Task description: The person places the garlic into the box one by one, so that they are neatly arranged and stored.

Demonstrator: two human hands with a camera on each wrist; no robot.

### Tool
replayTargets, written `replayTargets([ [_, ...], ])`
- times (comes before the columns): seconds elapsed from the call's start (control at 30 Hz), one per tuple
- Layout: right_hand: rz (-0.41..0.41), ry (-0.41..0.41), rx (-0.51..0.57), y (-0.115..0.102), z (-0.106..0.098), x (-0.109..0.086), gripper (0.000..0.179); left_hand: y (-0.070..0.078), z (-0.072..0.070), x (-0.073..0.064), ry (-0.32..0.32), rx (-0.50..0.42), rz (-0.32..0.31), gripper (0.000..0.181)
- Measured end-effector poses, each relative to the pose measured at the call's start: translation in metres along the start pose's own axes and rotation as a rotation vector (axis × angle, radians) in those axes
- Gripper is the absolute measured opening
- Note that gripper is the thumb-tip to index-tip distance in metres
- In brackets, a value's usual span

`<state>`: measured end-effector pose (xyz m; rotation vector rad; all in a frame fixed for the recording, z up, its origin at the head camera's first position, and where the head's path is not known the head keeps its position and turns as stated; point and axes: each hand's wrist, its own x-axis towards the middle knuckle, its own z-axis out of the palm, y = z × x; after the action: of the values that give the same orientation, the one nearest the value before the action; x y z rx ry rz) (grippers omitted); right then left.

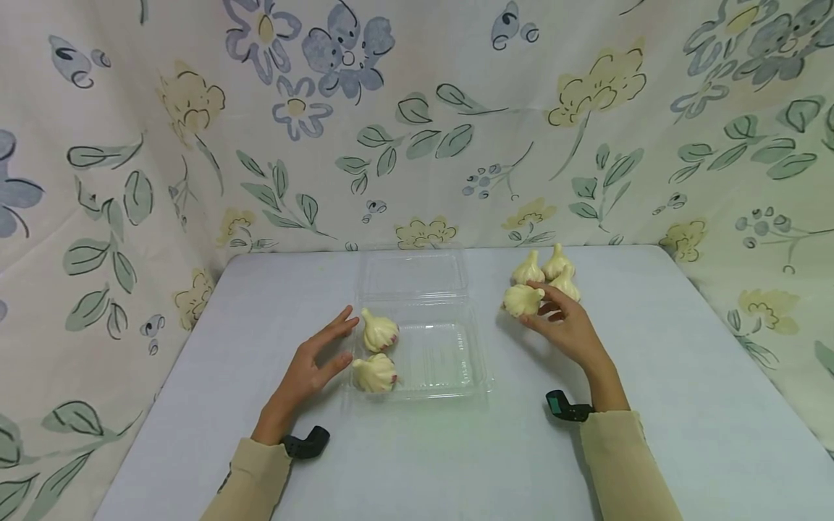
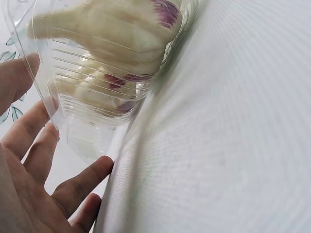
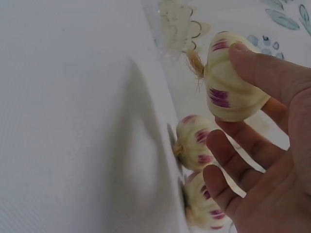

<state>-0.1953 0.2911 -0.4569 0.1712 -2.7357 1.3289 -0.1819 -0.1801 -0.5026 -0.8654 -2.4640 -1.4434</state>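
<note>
Between thumb and fingers my right hand (image 1: 565, 327) pinches a garlic bulb (image 1: 522, 300), lifted off the table; its root tuft and purple streaks show in the right wrist view (image 3: 233, 80). Just behind it stand several more garlic bulbs (image 1: 529, 268). A clear plastic clamshell box (image 1: 478, 362) lies with its lid laid back, and two garlic bulbs (image 1: 380, 331) sit along its left side. At the box's left edge is my left hand (image 1: 317, 364), fingers spread and loosely straight. In the left wrist view its fingertips touch or nearly touch the clear wall.
The box's transparent lid (image 1: 413, 275) reaches toward the back edge of the white table (image 1: 508, 463). Floral cloth (image 1: 417, 116) hangs behind and on both sides. A dark wrist camera (image 1: 306, 443) is strapped to the left wrist, another (image 1: 568, 407) to the right.
</note>
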Motion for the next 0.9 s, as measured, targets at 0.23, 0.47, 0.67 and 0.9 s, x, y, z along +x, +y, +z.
replayTargets([
  [0.23, -0.052, 0.028, 0.01, -0.013, 0.001, 0.0, 0.063, -0.001, 0.001, 0.0, -0.002, -0.008, 0.005, 0.06],
  [0.47, -0.093, 0.033, 0.03, -0.027, 0.004, 0.0, 0.063, -0.003, 0.0, 0.0, -0.006, -0.018, 0.006, 0.06],
  [0.67, -0.135, 0.041, 0.045, -0.036, 0.008, -0.001, 0.062, -0.001, 0.0, 0.0, -0.007, -0.025, 0.003, 0.06],
  [0.9, -0.127, 0.021, 0.061, -0.048, 0.015, -0.003, 0.062, -0.001, 0.0, 0.0, -0.003, -0.019, 0.0, 0.06],
])
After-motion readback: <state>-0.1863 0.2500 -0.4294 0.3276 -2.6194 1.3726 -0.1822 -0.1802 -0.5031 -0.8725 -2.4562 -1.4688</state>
